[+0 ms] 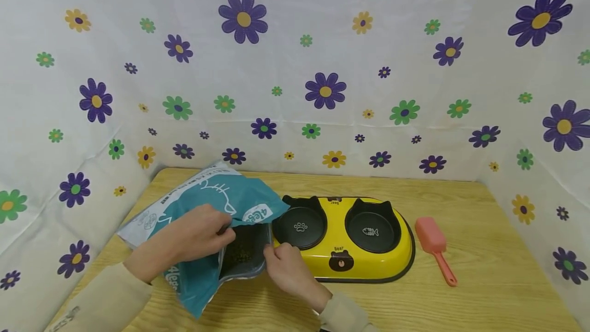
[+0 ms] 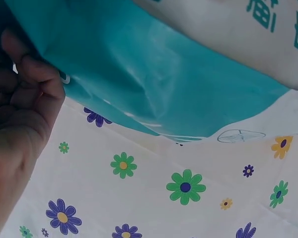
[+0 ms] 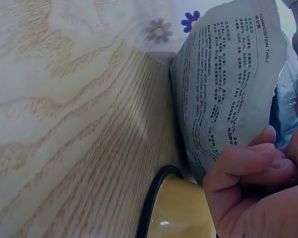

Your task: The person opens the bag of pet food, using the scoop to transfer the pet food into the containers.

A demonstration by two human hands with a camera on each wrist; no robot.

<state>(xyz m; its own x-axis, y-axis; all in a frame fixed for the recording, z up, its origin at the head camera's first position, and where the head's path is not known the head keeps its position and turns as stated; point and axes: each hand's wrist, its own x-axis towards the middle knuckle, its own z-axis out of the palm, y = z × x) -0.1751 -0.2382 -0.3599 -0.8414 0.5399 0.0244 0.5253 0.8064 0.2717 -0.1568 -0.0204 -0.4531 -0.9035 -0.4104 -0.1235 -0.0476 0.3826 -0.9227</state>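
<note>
A teal and white pet food bag (image 1: 253,193) lies tilted on the left part of the table, its mouth spread toward me. Inside it I see small brown kibble (image 1: 241,255) against a silvery lining. My left hand (image 1: 198,234) grips one edge of the mouth with curled fingers, also seen on the teal film in the left wrist view. The opposite edge is pinched by my right hand (image 1: 290,273), close to the yellow double feeder. In the right wrist view, the bag's printed grey panel (image 3: 228,84) stands beside that right hand (image 3: 263,193).
The yellow feeder (image 1: 318,265) holds two black cat-eared bowls, a left bowl (image 1: 301,240) with a paw print and a right bowl (image 1: 373,242) with a fishbone. A pink scoop (image 1: 432,237) lies to its right on the wooden table (image 1: 488,270). Flower-patterned cloth (image 1: 286,65) surrounds the table.
</note>
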